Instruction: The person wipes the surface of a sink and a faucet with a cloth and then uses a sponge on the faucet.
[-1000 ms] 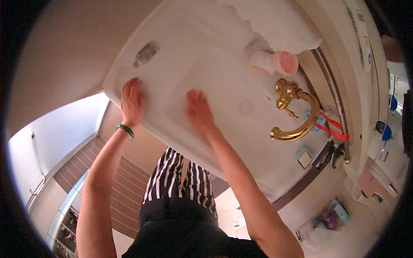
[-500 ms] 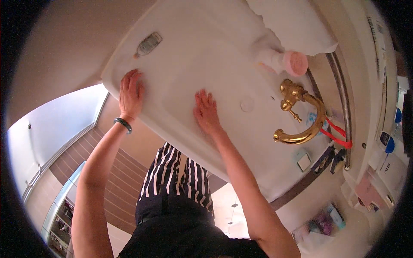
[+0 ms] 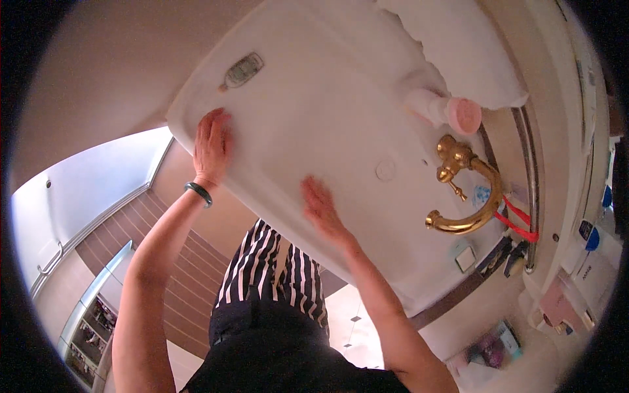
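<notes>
A white washbasin (image 3: pixel 341 124) lies beneath both my hands. My left hand (image 3: pixel 213 144) rests on its near left rim with the fingers stretched out and nothing held; a dark green bangle (image 3: pixel 198 194) circles that wrist. Over the near part of the bowl is my right hand (image 3: pixel 322 208), blurred by motion. Its fingers look extended, and no object shows in it. Past my left fingertips, a small clear bottle (image 3: pixel 243 70) lies on the basin's surface. The round drain (image 3: pixel 385 170) sits to the right of my right hand.
A curved brass faucet (image 3: pixel 458 167) stands on the basin's right side. Beside it are a pink-capped white bottle (image 3: pixel 464 116) and a white cloth-like sheet (image 3: pixel 462 52). A red band (image 3: pixel 521 221) loops round a metal rail (image 3: pixel 526 157). A soap-like block (image 3: pixel 465 259) sits near the right edge.
My right hand has drawn back toward the basin's near rim. The left hand keeps its place on the rim. The whole view has shifted slightly.
</notes>
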A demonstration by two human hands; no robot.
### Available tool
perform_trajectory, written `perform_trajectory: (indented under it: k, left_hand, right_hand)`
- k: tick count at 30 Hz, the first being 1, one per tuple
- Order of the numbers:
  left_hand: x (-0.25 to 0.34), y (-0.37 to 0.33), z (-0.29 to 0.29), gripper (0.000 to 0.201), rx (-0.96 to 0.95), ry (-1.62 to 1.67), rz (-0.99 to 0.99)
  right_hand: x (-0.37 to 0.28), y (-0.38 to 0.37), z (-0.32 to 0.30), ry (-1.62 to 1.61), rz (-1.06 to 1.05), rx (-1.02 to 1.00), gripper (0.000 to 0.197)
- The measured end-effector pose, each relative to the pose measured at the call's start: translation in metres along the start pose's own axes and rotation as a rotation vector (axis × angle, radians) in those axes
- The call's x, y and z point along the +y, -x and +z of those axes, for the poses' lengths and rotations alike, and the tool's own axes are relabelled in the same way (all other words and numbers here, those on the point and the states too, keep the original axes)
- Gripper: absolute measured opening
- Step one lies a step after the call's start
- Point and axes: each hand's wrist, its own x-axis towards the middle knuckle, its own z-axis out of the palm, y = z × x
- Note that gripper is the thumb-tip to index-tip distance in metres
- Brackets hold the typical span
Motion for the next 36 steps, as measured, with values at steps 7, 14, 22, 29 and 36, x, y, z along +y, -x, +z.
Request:
perform_trajectory:
  k: [7,14,22,29,36]
  left_hand:
    - [0.02,-0.004,0.006,0.032,-0.04,0.037,-0.054]
    - [0.004,-0.007,0.008,0.033,-0.014,0.074,-0.005]
    - [0.009,-0.002,0.005,0.029,-0.003,0.018,0.01]
    - [0.023,-0.011,0.006,0.027,-0.023,0.053,0.039]
    - [0.017,-0.004,0.008,0.029,-0.007,0.012,0.035]
  right_hand:
    - [-0.011,-0.163,-0.07,0.48,-0.032,0.581,0.069]
    - [0.089,-0.069,-0.128,0.63,0.137,0.534,0.068]
    - [0.134,0.191,-0.135,0.86,0.617,0.299,0.076]
    - [0.16,0.109,-0.109,0.843,0.777,0.587,0.086]
    - [0.075,-0.085,-0.097,0.468,0.161,0.662,0.083]
